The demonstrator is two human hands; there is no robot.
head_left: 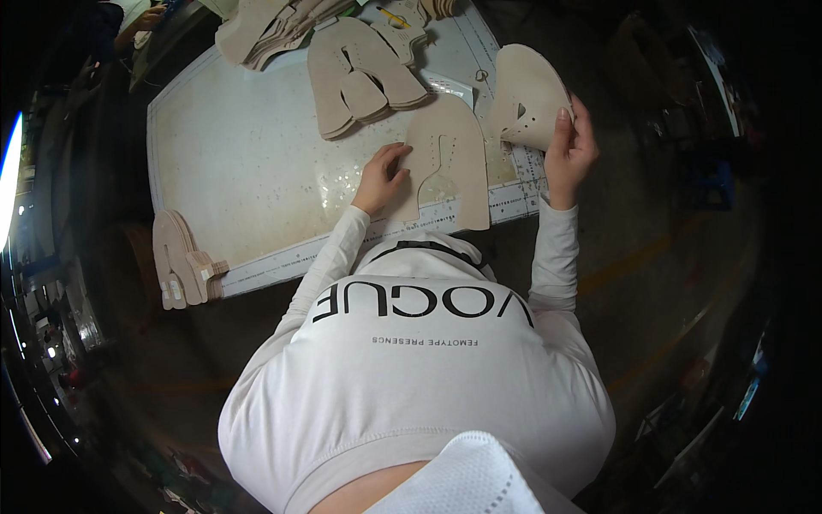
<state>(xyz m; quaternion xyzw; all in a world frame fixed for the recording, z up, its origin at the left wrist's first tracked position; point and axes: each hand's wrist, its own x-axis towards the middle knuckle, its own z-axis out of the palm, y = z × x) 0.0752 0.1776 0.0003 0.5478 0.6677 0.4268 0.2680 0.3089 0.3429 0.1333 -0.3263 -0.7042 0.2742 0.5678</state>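
Observation:
My right hand [568, 156] is closed on the edge of a beige shoe-upper piece [529, 90], with the thumb on its face. The piece is raised, bent over, and shows small punched holes and a slot. A second beige upper piece [467, 146] lies flat at the near table edge, arch-shaped, with rows of holes beside a central slit. At this flat piece's left edge rests my left hand [382, 177], fingers loosely bent and thumb apart, gripping nothing that I can see.
Farther back on the pale table [231, 154] lie a stack of beige upper pieces [355, 73] and more piles [274, 34]. A yellow pen-like item [392, 16] is at the back. Another stack of pieces [181, 257] sits at the left corner. A blue stool [712, 184] stands right.

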